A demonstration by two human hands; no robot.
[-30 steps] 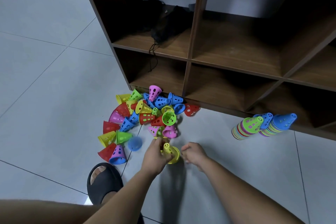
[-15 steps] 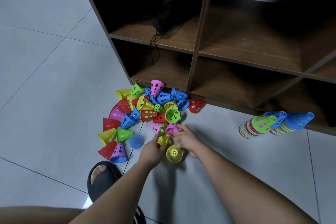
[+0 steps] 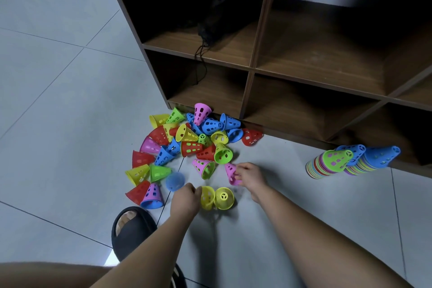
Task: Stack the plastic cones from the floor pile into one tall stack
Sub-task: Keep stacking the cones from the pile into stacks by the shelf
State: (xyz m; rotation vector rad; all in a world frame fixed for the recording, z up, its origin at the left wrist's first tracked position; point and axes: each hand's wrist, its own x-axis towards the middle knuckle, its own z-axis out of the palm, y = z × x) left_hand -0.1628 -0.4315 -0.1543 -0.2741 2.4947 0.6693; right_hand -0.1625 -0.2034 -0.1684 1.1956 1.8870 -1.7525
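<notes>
Both forearms reach forward and down from the 6 o'clock edge, wrists low over the floor (image 3: 70,105). The left hand (image 3: 185,201) is knuckles-up, its grip curled round a yellow cone (image 3: 207,197) lying on its side. A second yellow cone (image 3: 225,197) touches it at 3 o'clock, narrow end facing up. The right hand (image 3: 251,177) is just beyond, its grip pinching a pink cone (image 3: 231,173) by the wall with fingers and thumb. The pile (image 3: 187,142) of loose cones spreads from 10 to 12 o'clock of the hands, its far edge against the foot of the shelf unit (image 3: 252,91). The stacked cones (image 3: 322,167) lean over at 3 o'clock, well apart from the right hand, with bare tile between. A slipper (image 3: 133,229) sits at 7 o'clock, near the left forearm. Open floor runs from 3 to 5 o'clock.
</notes>
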